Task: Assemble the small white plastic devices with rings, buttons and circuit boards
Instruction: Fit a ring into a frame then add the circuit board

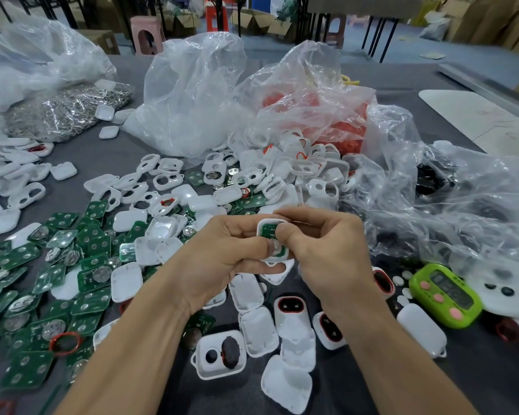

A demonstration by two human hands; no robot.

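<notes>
We are in a big store room with brown boxes and a pink stool (147, 35) far behind our hands, and we work at a table (108, 157) with a grey cloth. Past our hands sit clear plastic bags: a big see-through bag (192, 94) straight ahead, a bag of red parts (321, 115) ahead of the right hand, and a bag of metal rings (66, 112) far to the left. Left of the left hand lies a wide heap of green boards (42, 280), and just past both hands is a heap of white shells (282, 172). Right of the right hand lies a green timer (445, 295) with pink buttons; its screen is too blurry to read, and we can read no words anywhere. Our left hand (219, 259) and right hand (330, 250) meet in the middle and both hold one white shell (270, 221), fingers curled round it. Its long side runs up and away from us, and its open side faces us. A green board (266, 232) sits inside, with a round silver battery (275, 246) on it, and both thumbs press on it, the left thumb low, the right thumb high. We think the board is being pushed in and a back cover comes next; white back covers (256, 327) lie just under the left hand, nearer to us, so that hand is closer to them.
</notes>
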